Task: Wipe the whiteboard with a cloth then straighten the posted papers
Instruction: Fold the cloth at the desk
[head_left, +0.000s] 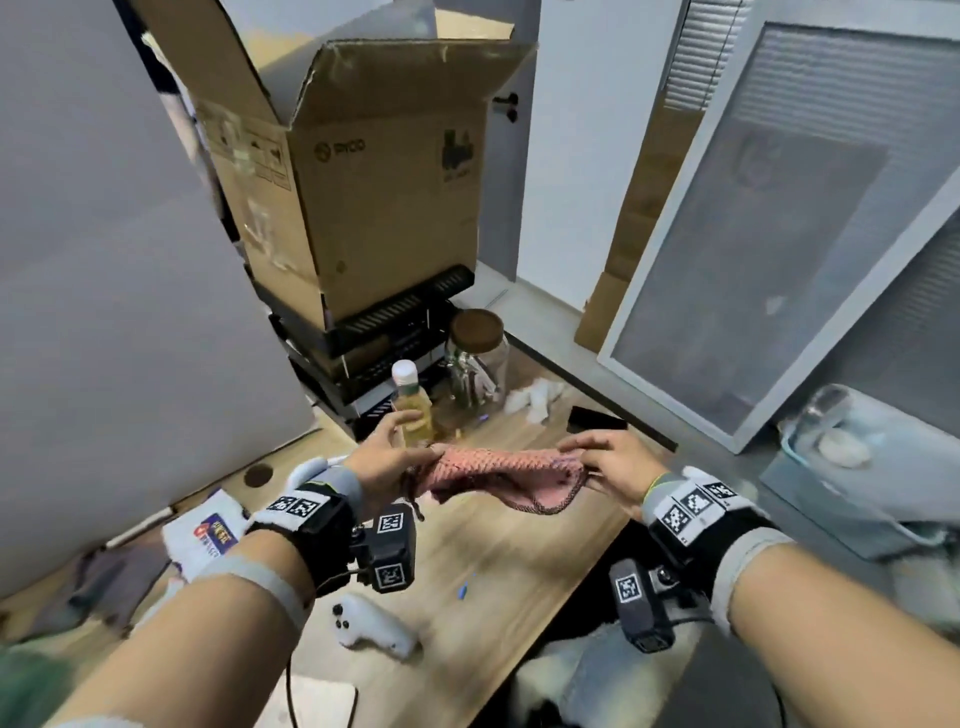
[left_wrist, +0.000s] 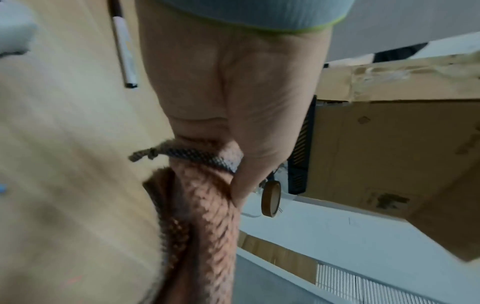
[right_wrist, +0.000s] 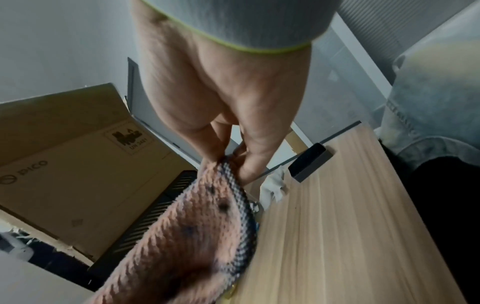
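Note:
A pink knitted cloth (head_left: 498, 475) with a dark braided edge is stretched between both hands above the wooden desk (head_left: 498, 566). My left hand (head_left: 387, 460) pinches its left end; the left wrist view shows the cloth (left_wrist: 205, 222) bunched under the thumb. My right hand (head_left: 605, 462) pinches the right end, and the right wrist view shows fingers closed on the cloth (right_wrist: 197, 230) edge. A large grey-white board (head_left: 104, 291) stands at the left. Posted papers are not in view.
An open cardboard box (head_left: 358, 171) sits on black equipment at the desk's back. A yellow bottle (head_left: 413, 405), a glass jar (head_left: 475, 364), crumpled tissue (head_left: 535, 397) and a black block (head_left: 595, 418) lie behind the hands. A white controller (head_left: 371, 626) lies near me. A marker (left_wrist: 126, 51) lies on the desk.

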